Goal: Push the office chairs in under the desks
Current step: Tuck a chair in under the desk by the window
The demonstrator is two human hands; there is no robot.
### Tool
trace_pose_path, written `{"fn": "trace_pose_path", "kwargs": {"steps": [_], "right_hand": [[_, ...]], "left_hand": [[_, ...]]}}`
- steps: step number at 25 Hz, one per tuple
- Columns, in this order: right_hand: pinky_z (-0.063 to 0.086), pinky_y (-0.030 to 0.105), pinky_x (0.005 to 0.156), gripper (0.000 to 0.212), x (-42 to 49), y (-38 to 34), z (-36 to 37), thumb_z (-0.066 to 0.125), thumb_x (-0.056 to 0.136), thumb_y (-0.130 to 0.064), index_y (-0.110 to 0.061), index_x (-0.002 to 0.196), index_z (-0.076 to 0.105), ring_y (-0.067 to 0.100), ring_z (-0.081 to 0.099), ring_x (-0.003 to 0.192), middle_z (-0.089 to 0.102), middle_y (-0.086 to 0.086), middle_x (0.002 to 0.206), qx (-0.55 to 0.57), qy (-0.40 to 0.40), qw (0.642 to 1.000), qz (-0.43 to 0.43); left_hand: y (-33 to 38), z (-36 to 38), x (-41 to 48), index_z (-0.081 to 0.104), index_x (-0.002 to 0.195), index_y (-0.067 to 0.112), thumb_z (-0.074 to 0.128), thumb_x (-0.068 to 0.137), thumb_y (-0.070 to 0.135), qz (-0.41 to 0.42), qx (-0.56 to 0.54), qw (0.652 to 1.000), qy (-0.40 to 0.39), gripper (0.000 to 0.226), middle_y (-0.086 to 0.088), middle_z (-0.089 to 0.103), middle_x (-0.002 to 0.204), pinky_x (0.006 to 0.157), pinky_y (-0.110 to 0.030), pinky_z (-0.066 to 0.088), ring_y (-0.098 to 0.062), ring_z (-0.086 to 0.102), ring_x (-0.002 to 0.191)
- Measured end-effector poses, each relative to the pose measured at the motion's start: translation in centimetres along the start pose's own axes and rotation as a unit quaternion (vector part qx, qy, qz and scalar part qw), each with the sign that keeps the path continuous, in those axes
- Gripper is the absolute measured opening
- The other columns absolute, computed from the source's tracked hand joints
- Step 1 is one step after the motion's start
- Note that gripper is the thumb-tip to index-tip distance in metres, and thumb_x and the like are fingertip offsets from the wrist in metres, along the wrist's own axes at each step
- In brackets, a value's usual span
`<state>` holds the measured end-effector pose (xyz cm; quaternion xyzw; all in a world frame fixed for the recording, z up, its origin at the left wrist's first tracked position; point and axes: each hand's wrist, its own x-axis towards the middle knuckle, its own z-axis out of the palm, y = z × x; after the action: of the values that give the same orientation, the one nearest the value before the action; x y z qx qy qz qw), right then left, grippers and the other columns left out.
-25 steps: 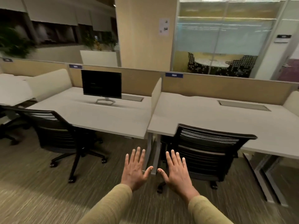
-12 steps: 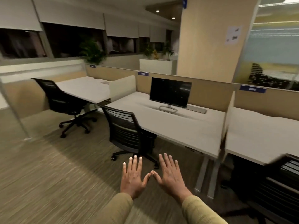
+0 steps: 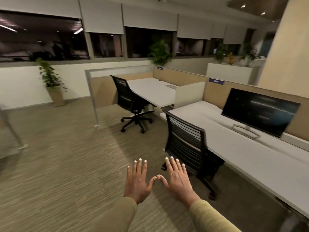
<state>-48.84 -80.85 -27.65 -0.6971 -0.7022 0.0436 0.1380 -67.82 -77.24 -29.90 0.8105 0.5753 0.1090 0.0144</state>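
Two black mesh office chairs stand at white desks. The near chair [image 3: 187, 144] has its seat partly under the near desk [image 3: 237, 158], its back facing me. The far chair [image 3: 128, 101] stands at the corner of the far desk [image 3: 150, 91], its wheeled base out on the carpet. My left hand [image 3: 138, 180] and my right hand [image 3: 177, 180] are held out flat in front of me with fingers spread and thumb tips touching. Both are empty. My right hand's fingertips lie just left of the near chair's lower back, apart from it.
A dark monitor [image 3: 260, 113] stands on the near desk. Beige partitions [image 3: 215, 92] run behind the desks, and a glass end panel on a metal post [image 3: 93, 97] closes the far desk. Potted plant [image 3: 50, 81] by the wall. Carpet floor [image 3: 66, 164] stretches to the left.
The view has swung left: the chair at the right desk has left the frame, and the far chair and window wall now show. My hands stay spread and empty, thumbs now touching.
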Motion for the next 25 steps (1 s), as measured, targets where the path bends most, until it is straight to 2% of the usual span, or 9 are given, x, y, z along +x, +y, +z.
{"fn": "trace_pose_path", "kwargs": {"steps": [5,15,19,25], "right_hand": [[-0.002,0.046,0.125,0.097,12.3,-0.7,2.4,0.010,0.085,-0.082,-0.021,0.160,-0.002,0.026,-0.006,0.155,0.001,0.007,0.169,0.020,-0.004,0.999,-0.049],[-0.005,0.044,0.124,0.092,33.2,-2.2,5.1,0.020,0.093,-0.077,-0.019,0.160,-0.005,0.025,-0.008,0.155,-0.003,0.008,0.169,0.024,-0.046,0.991,-0.123],[-0.006,0.044,0.124,0.092,41.5,-6.0,7.8,0.019,0.093,-0.077,-0.019,0.159,-0.007,0.025,-0.009,0.155,-0.005,0.008,0.169,0.023,-0.056,0.988,-0.143],[-0.004,0.045,0.124,0.092,55.6,-14.6,12.4,0.020,0.093,-0.078,-0.019,0.160,-0.005,0.026,-0.006,0.155,-0.001,0.008,0.169,0.026,-0.042,0.989,-0.141]], "left_hand": [[-4.9,0.8,9.0,0.000,0.163,0.020,0.017,0.097,0.074,-0.061,-0.013,0.998,0.013,0.087,-0.005,-0.006,0.172,0.124,-0.048,-0.012,-0.024,-0.010,0.158],[-13.3,2.2,24.6,-0.001,0.163,0.020,0.021,0.100,0.069,-0.130,-0.022,0.991,0.016,0.084,-0.005,-0.009,0.171,0.124,-0.047,-0.014,-0.024,-0.012,0.158],[-20.0,3.2,30.4,-0.003,0.163,0.020,0.019,0.099,0.071,-0.154,-0.016,0.988,0.014,0.085,-0.005,-0.010,0.171,0.124,-0.049,-0.014,-0.025,-0.013,0.157],[-33.2,2.7,40.9,-0.001,0.163,0.020,0.019,0.099,0.071,-0.142,-0.010,0.990,0.018,0.085,-0.005,-0.006,0.172,0.125,-0.050,-0.011,-0.025,-0.009,0.158]]}}
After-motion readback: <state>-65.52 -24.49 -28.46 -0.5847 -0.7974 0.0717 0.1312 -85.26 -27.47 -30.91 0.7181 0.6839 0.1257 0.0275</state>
